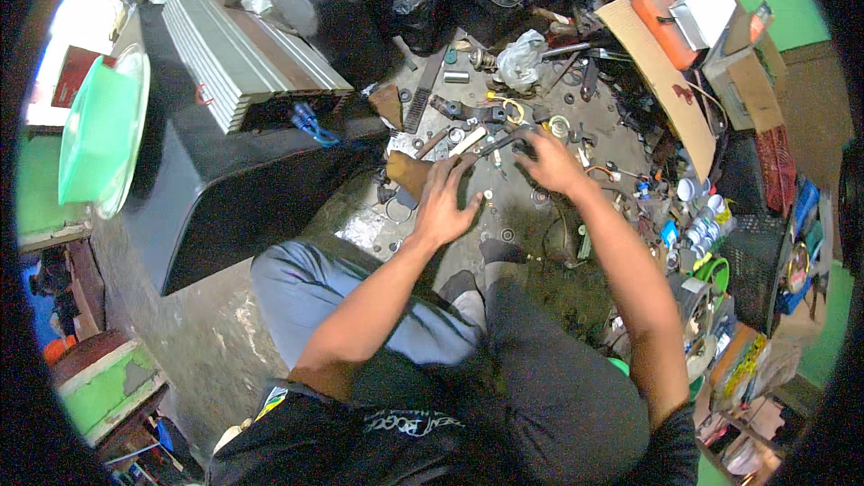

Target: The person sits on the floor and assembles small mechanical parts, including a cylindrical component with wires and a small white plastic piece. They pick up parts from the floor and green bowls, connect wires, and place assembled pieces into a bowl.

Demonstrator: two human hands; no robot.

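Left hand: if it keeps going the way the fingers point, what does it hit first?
Probably the long dark metal tool lying just past the left hand's fingertips; the right hand rests near its other end. Motion blur makes depth uncertain.

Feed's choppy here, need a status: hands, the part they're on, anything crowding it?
Left hand and right hand both open, fingers spread, reaching over the floor. Nearest: long dark metal tool; contact unclear from blur. Loose washers, bearings and small parts crowd all around.

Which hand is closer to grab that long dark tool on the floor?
Probably the right hand. Its fingers already rest on the long dark tool among the scattered parts. The left hand lies flat on the floor just below it, near a brown piece, so it would need to move further.
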